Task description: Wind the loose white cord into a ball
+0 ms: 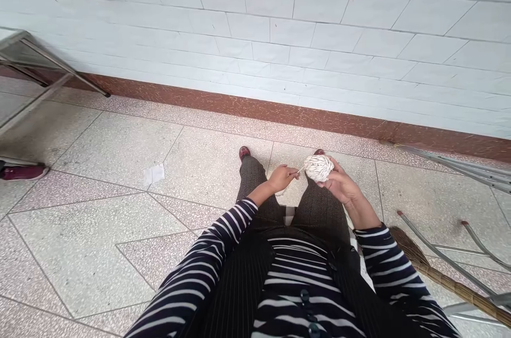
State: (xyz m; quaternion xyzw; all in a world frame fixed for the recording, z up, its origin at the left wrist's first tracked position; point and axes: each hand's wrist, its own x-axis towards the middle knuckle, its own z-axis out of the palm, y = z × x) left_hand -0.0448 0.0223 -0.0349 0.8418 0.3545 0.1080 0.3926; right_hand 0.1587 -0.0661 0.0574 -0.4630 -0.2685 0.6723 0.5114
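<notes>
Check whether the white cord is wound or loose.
Mostly wound: white cord forms a ball in the right hand; one strand reaches the left hand.

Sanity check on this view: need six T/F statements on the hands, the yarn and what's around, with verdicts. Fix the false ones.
1. The right hand holds a ball of yarn. True.
2. The left hand is empty. False: it pinches a strand that runs to the ball.
3. The broom is on the person's left. False: it is on the right.
4. A white scrap lies on the floor, left of the person's legs. True.
5. The sleeves are plain. False: they are striped, dark and light.
6. A reddish-brown band runs along the foot of the tiled wall. True.
</notes>
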